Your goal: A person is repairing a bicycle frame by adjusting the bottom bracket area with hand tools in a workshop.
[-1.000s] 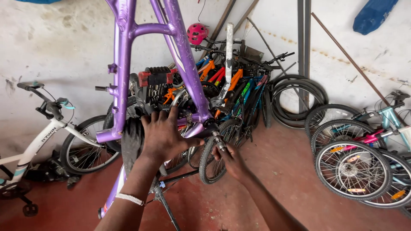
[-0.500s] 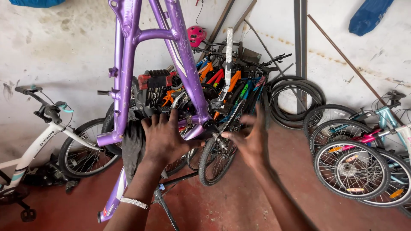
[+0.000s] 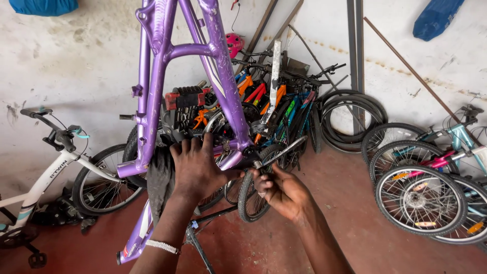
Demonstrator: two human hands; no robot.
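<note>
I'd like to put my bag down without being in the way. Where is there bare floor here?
Bare red floor lies right of the right hand, between the coiled tyres and the loose wheels. More shows low between the white bicycle and the purple frame. The bicycle pile behind the left hand is crowded.

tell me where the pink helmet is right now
In the head view, the pink helmet sits high at centre, against the white wall, just right of the purple metal bicycle frame and above the stacked bikes.

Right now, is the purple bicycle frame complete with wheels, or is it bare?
Bare. The purple bicycle frame carries no wheels; its tubes hang free while the left hand presses it and the right hand holds a tool.
</note>
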